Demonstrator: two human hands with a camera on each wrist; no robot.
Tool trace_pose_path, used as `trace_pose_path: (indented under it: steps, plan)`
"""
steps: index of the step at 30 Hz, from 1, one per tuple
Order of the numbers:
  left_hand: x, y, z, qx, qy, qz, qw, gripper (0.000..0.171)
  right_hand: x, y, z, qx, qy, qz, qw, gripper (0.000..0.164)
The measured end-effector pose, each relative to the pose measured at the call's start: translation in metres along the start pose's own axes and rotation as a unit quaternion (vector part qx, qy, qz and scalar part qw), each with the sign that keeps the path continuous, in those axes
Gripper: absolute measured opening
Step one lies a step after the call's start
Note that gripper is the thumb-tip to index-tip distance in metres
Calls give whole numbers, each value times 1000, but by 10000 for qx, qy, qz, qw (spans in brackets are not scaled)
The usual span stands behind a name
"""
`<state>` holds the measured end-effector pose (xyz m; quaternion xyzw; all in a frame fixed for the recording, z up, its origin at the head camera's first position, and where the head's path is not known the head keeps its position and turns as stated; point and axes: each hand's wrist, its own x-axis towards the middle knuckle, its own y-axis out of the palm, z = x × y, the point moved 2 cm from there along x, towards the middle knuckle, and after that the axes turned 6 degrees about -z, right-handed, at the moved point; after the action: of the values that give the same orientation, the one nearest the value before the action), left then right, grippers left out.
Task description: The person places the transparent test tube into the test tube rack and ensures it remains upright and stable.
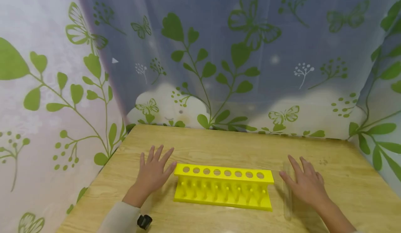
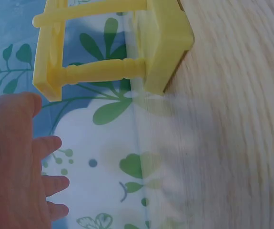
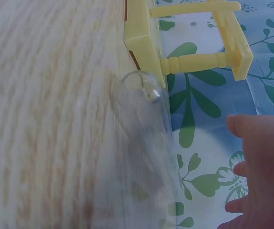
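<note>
A yellow test tube rack (image 1: 223,201), with a row of round holes along its top plate and pegs below, stands upright on the wooden table. My left hand (image 1: 151,174) is beside the rack's left end with fingers spread, the thumb tip close to the top corner. Nothing is in that hand. To the right of the rack, a clear glass test tube (image 1: 287,207) lies on the table. Over its far part hovers my right hand (image 1: 308,186), fingers apart and holding nothing. The right wrist view shows the tube's rounded end (image 3: 139,86) pointing toward the rack's base.
A patterned cloth (image 1: 200,65) with leaves and butterflies hangs behind the table (image 1: 219,142) and along its sides. On the left wrist, below the pale sleeve (image 1: 120,219), sits a small black device (image 1: 144,222).
</note>
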<state>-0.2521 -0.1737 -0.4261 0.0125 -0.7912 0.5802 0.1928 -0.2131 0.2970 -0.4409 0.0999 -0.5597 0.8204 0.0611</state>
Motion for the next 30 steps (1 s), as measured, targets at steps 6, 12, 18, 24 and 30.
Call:
trace_pose_path:
  steps: [6,12,18,24,30]
  plan:
    - [3,0,-6,-58,53,-117,9999,58,0,0,5,-24,-4,-37,10000,74]
    - [4,0,-16,-235,113,-150,9995,57,-1,3,8,110,43,170,9998,79]
    - [5,0,-31,-361,175,-279,9988,57,0,7,11,252,333,544,9976,90]
    - [9,3,-45,-394,306,-418,9979,57,5,7,12,85,597,700,9957,96]
    - [8,5,-51,-583,393,-518,9962,55,5,7,15,-39,716,778,9944,100]
